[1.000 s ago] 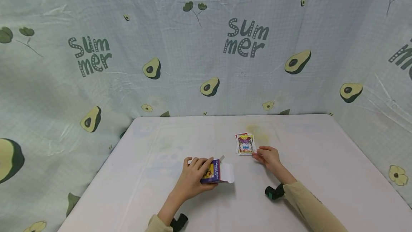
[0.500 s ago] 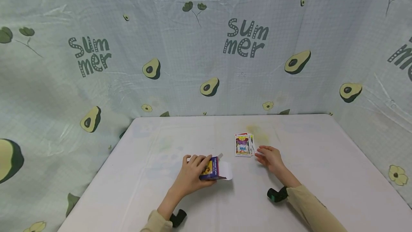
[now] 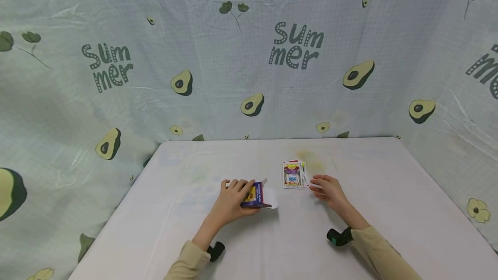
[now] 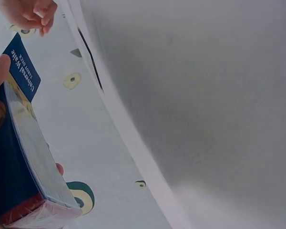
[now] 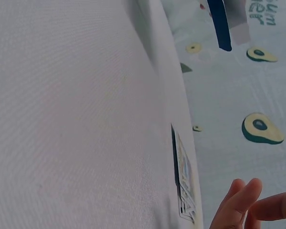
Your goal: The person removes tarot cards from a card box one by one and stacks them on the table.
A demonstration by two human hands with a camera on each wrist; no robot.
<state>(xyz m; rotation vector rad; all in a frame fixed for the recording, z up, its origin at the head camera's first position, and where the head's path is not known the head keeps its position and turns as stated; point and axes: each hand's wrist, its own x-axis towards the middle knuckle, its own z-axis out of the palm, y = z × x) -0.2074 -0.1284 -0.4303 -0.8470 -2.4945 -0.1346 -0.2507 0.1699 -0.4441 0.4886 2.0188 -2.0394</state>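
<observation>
My left hand (image 3: 230, 205) grips a blue and yellow tarot deck box (image 3: 253, 196), holding it tilted above the table with its white end flap open toward the right. The left wrist view shows the box (image 4: 12, 167) close up, with "Universal Waite Tarot Deck" on its flap. A small pile of tarot cards (image 3: 292, 175) lies face up beyond it, slightly fanned. Just right of the pile, my right hand (image 3: 330, 191) hovers with relaxed fingers and holds nothing. In the right wrist view the cards (image 5: 184, 176) appear edge-on near the fingers (image 5: 245, 198).
A white-covered table (image 3: 155, 224) spreads under both arms. Behind it and along the sides hangs a pale curtain (image 3: 218, 55) printed with avocados and "summer". Black cameras (image 3: 339, 237) are strapped at both wrists.
The top card has shifted left on the pile, and my right hand has drawn off it slightly to the right. The box in my left hand has moved a little away from me.
</observation>
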